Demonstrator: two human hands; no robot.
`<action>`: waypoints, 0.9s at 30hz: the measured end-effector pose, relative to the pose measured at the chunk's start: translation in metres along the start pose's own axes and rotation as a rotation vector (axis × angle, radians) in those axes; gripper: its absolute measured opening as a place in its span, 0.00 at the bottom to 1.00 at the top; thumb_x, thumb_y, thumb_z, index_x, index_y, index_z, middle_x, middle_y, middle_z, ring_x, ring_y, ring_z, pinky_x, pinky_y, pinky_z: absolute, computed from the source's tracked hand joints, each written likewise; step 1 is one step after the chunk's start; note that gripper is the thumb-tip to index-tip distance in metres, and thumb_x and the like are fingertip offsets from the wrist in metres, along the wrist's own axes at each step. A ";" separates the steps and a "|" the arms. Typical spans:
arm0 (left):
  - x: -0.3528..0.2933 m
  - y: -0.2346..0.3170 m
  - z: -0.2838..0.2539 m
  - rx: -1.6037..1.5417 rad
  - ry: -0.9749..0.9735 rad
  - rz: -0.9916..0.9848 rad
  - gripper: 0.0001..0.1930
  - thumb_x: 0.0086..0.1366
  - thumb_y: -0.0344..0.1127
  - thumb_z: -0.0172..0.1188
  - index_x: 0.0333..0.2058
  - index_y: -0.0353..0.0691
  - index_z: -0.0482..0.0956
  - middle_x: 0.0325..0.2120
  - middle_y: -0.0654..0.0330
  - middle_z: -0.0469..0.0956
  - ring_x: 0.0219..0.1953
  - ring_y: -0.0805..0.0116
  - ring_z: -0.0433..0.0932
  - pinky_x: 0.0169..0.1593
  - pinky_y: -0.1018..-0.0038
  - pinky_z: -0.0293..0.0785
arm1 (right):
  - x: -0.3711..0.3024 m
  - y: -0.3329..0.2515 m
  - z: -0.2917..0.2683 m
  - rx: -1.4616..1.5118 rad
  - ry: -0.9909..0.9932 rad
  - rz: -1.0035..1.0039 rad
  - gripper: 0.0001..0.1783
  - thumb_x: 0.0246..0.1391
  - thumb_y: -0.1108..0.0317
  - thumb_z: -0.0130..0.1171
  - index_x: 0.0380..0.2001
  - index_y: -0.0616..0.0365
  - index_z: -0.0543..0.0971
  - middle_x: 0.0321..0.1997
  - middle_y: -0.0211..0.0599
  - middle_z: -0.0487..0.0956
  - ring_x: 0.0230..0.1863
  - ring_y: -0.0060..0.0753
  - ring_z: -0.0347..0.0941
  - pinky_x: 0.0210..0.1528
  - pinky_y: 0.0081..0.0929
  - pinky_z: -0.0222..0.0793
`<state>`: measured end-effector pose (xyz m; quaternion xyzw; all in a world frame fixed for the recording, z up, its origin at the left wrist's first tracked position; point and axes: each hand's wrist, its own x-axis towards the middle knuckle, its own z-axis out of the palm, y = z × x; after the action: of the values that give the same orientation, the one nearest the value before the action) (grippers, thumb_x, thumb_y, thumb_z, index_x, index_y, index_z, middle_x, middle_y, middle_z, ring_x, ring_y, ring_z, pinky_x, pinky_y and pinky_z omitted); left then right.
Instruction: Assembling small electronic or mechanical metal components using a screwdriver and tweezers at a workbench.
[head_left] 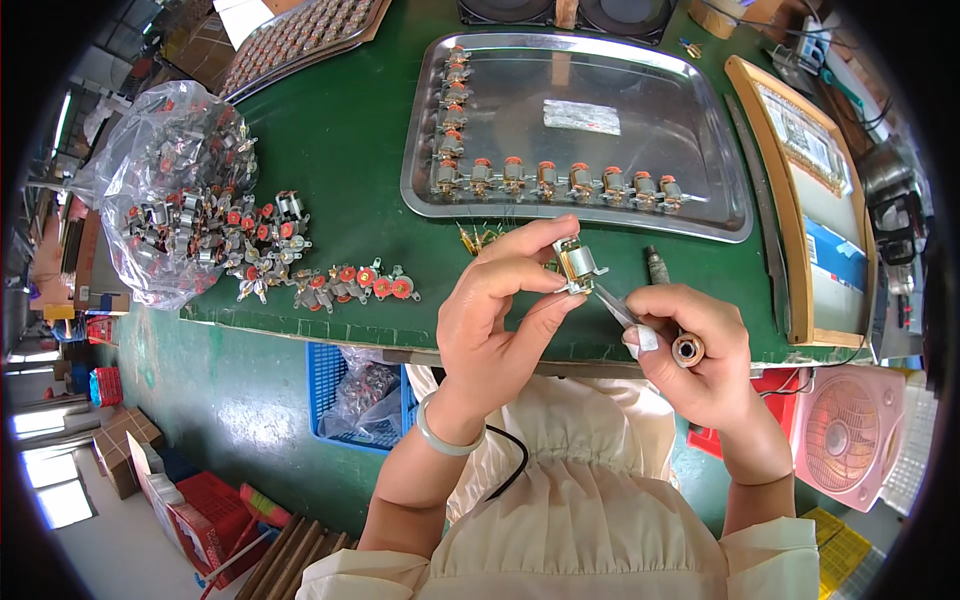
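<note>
My left hand (500, 310) pinches a small electrical part (577, 262) with a silver cylindrical body and brass-coloured frame, raised above the bench's front edge. My right hand (700, 345) is closed around tweezers (614, 308), their tips close to the part's lower end. White wrapping covers a fingertip of that hand. A round-ended handle (688, 350) also sticks out of the right fist, and a dark metal rod (656, 265) shows just beyond it; I cannot tell whether they are one tool. Behind the hands, a metal tray (640, 110) bears similar red-topped parts along its left and front edges.
Loose parts (345, 285) spill from a clear plastic bag (150, 250) on the green bench's left. Thin brass pieces (478, 238) lie near my left hand. A wooden frame (800, 200) stands right. Below are a blue crate (325, 400) and a pink fan (845, 435).
</note>
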<state>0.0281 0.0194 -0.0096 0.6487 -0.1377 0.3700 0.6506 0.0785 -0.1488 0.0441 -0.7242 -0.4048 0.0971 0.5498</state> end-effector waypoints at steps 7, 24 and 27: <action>-0.001 0.005 0.001 -0.152 -0.011 -0.086 0.11 0.52 0.18 0.56 0.34 0.33 0.67 0.45 0.42 0.68 0.46 0.58 0.71 0.47 0.69 0.70 | 0.000 0.002 -0.002 0.048 -0.047 0.009 0.09 0.41 0.80 0.55 0.31 0.66 0.73 0.20 0.31 0.69 0.18 0.16 0.62 0.19 0.16 0.56; 0.001 0.012 -0.007 -0.257 -0.124 -0.185 0.12 0.52 0.18 0.56 0.35 0.33 0.66 0.44 0.43 0.69 0.47 0.58 0.70 0.48 0.70 0.69 | -0.001 0.009 0.002 0.364 -0.083 0.111 0.07 0.43 0.81 0.51 0.29 0.66 0.72 0.19 0.32 0.71 0.16 0.17 0.61 0.16 0.16 0.54; 0.002 0.013 -0.007 -0.203 -0.136 -0.165 0.11 0.51 0.18 0.57 0.33 0.33 0.67 0.44 0.43 0.69 0.47 0.57 0.70 0.47 0.70 0.70 | 0.003 0.005 -0.005 0.702 -0.154 0.365 0.06 0.46 0.79 0.48 0.30 0.69 0.72 0.20 0.32 0.71 0.15 0.15 0.60 0.14 0.16 0.52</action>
<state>0.0191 0.0256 0.0002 0.6124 -0.1642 0.2549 0.7301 0.0856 -0.1502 0.0427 -0.5431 -0.2516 0.3797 0.7054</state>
